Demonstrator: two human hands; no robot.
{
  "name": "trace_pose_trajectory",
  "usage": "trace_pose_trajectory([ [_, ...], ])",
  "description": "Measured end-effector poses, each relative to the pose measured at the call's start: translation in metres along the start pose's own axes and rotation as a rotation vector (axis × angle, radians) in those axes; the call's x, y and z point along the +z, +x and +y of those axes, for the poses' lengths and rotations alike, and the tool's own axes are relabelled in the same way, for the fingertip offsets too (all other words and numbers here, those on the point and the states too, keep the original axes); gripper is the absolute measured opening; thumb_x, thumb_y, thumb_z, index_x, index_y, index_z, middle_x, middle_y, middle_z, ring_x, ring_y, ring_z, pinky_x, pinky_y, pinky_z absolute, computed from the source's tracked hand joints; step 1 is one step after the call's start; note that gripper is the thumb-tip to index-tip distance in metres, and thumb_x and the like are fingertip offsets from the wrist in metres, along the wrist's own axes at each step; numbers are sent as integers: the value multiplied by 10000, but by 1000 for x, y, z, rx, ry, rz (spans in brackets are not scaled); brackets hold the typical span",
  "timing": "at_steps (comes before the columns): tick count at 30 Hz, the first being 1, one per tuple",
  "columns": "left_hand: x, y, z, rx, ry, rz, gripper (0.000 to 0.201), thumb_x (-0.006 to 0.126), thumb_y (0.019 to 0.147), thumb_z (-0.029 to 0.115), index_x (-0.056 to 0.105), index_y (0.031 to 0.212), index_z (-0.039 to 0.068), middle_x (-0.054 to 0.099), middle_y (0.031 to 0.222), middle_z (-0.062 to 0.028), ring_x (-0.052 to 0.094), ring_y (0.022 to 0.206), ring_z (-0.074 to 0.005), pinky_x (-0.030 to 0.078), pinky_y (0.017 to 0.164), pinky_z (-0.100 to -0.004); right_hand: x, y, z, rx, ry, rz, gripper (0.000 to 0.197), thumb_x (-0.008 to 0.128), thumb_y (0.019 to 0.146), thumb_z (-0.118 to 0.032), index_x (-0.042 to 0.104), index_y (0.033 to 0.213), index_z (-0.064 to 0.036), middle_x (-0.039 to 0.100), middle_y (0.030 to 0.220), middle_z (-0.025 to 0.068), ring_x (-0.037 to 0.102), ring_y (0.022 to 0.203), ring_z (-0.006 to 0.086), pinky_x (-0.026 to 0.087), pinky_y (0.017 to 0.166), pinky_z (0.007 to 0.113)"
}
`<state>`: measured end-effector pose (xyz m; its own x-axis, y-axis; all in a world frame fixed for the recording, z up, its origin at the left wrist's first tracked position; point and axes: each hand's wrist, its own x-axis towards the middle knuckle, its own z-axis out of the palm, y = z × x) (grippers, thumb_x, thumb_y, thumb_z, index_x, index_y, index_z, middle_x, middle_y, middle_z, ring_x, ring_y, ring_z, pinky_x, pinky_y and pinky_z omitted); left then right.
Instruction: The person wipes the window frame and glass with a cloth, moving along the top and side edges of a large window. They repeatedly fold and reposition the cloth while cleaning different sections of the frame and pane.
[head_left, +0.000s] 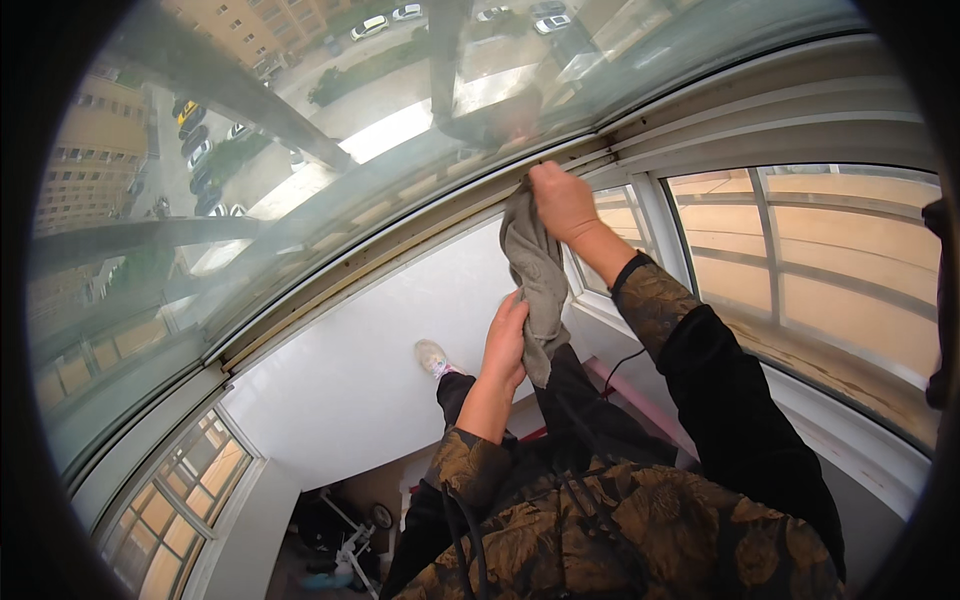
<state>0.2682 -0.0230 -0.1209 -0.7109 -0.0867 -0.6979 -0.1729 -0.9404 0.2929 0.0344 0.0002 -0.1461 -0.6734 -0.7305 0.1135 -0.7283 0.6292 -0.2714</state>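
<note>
A grey-brown cloth [533, 262] hangs down from my right hand [563, 203], which is closed on its top end at the window track [440, 222]. My fingertips there reach the track close to the corner of the frame; part of them is hidden behind the hand. Lower down, my left hand [506, 343] grips the cloth's edge, fingers wrapped round it. Below my left hand the cloth's loose end dangles in front of my dark trouser leg.
Large window panes [380, 120] slope ahead, with parked cars and buildings far below. Beneath the track lies a broad white ledge [350, 340], my light shoe [432, 357] on it. A side window [800, 260] stands at right. Lower left, a wheeled metal frame [352, 540] sits on the floor.
</note>
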Motion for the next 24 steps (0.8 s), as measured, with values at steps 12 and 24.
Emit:
trace_pose_trajectory([
  [12, -20, -12, 12, 25, 49, 69, 471, 445, 1066, 173, 454, 1508, 11, 665, 1289, -152, 732, 1025, -271, 630, 793, -421, 39, -21, -70, 79, 650, -74, 79, 660, 940, -136, 657, 943, -57, 682, 962, 72, 703, 805, 266, 561, 726, 379],
  [24, -101, -86, 24, 192, 81, 257, 432, 480, 925, -54, 639, 1319, 24, 676, 1207, -92, 655, 1029, -165, 546, 929, -301, -42, -84, -73, 523, 2198, -423, 121, 555, 1036, -102, 639, 1115, -65, 683, 1154, 52, 624, 1096, 158, 484, 1029, 397],
])
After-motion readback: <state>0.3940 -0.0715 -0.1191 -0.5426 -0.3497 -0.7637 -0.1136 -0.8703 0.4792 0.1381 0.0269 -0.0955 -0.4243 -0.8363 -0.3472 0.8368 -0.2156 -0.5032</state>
